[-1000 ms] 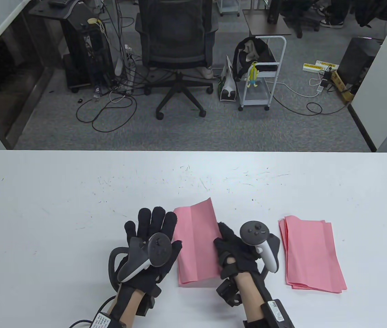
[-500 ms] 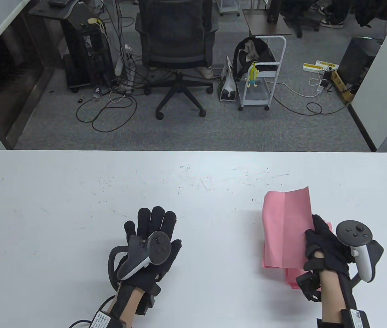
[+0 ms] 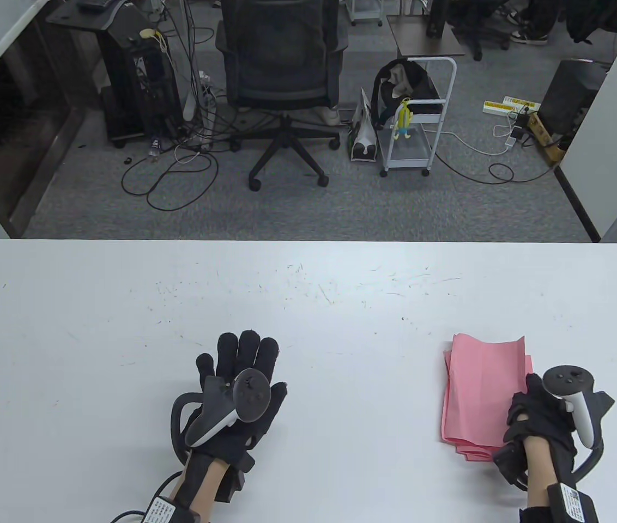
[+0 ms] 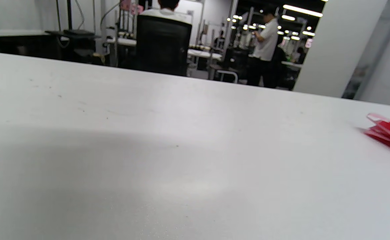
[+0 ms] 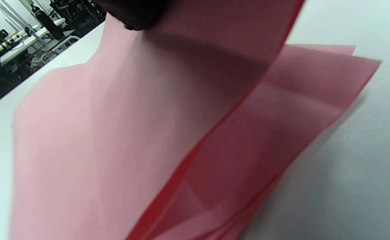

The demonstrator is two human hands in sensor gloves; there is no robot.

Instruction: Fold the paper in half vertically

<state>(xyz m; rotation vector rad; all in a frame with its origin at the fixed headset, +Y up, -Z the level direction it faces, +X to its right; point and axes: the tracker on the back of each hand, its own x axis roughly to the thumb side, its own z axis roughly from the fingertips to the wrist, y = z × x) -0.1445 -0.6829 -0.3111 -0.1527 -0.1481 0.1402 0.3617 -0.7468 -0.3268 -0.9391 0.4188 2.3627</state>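
Moved since a second ago: folded pink paper (image 3: 483,381) carried by the right hand (image 3: 540,422) from beside the left hand to the right side of the worktop (image 3: 308,305), now lying on the pink stack (image 3: 472,451) there.

Right hand — at the paper's near right corner, touching it; the tracker (image 3: 573,400) covers the fingers in the table view, so whether they pinch the sheet or only rest on it cannot be told. In the right wrist view one dark fingertip (image 5: 131,13) shows at the top edge against the lifted sheet (image 5: 115,133); the rest of the hand is out of frame.

Left hand (image 3: 237,392) — flat on the worktop, fingers spread apart, holding nothing, well apart from the paper. It does not appear in the left wrist view.

Stack — mostly hidden under the top sheet; only its edges show at the near and right sides. Sheet count cannot be read. In the left wrist view only a blurred red-pink corner (image 4: 389,133) shows, cut off at the right edge.
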